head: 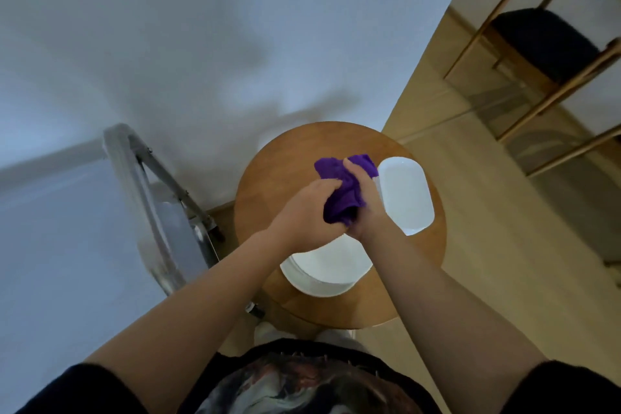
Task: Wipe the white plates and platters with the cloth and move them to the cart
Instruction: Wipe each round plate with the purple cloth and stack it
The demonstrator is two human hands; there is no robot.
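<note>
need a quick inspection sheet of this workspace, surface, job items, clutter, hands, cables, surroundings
surface: round wooden table, bare wood showing at its left and far side
job's things: purple cloth bunched above the table; oval white platter on the right of the table; round white plate at the near edge, partly under the forearms
clutter: nothing seen
grippers: left hand and right hand both grip the cloth; neither touches a dish
cables: nothing seen
surroundings: metal cart frame to the left of the table; wooden chair with dark seat at far right; white wall; light wood floor
</note>
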